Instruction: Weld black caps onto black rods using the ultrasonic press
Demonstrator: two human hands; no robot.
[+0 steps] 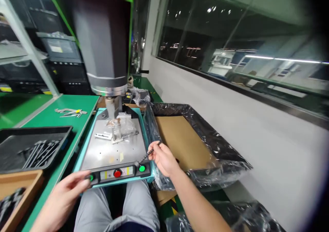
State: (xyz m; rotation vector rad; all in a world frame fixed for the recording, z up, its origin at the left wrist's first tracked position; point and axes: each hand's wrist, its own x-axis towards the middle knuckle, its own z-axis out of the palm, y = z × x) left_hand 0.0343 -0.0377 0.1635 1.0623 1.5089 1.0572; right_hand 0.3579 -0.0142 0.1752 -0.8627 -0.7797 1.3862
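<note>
status first: what does my far-off view give me?

right hand (162, 157) has thumb and fingers pinched on a dark twisted stick (146, 156). it slants down to the left, its low end by the front bar (128, 171), near the right green button (142, 168). left hand (69, 187) has bent fingers, apart from the thumb, with nothing i can see in them; the tips are at the left green button (91, 178), touching or not i can't tell.

how would i handle that stick well?

i'd use a light, steady pinch near the upper end, so the low end doesn't swing into the button. i'd turn it slowly, watch its angle, and hold fingertips well clear of the space below the machine (108, 47). a stray left press could be risky, i think.

what's in the way?

a small clear block (117, 133) and crumpled plastic (130, 125) sit on the metal plate (95, 156), so room there looks tight. red button (117, 173) lies between the green ones. the plastic-lined box (218, 143) with brown cardboard (180, 139) crowds my right arm.

and leftward?

pliers (70, 112) on the green desk (79, 101), a black tray (36, 130) of thin rods (42, 153), and nearer, a wooden box (23, 176) of dark pieces (12, 201), too blurred to name.
</note>
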